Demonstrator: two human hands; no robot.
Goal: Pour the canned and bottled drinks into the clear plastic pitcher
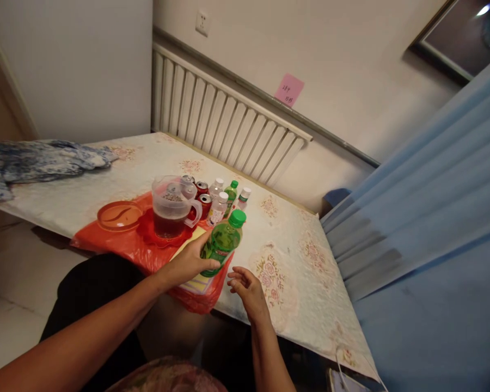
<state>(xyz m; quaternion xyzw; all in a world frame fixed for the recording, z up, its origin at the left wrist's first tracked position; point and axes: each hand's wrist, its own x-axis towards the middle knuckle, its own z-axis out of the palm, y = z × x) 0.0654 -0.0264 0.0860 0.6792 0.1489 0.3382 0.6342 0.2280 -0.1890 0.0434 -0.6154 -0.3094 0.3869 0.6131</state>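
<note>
My left hand (195, 255) is wrapped round a green plastic bottle (224, 239) with a green cap, which it holds tilted over the near part of the table. To the right of the bottle, my right hand (249, 291) has its fingers loosely bent and apart, with nothing in them. A clear plastic pitcher (173, 204) with dark, frothy liquid stands in a red scalloped dish (145, 231). Behind it are several red drink cans (204, 204), and beside these stand a clear bottle (218, 209) with a white cap and a smaller green-capped bottle (231, 191).
An orange round lid (120, 216) lies left of the pitcher on a red plastic sheet (106, 239). Yellow paper (198, 285) is under the held bottle. The floral tablecloth (306, 294) reaches a radiator (228, 130) behind; a blue curtain (412, 245) hangs right. Patterned cloth (44, 160) lies left.
</note>
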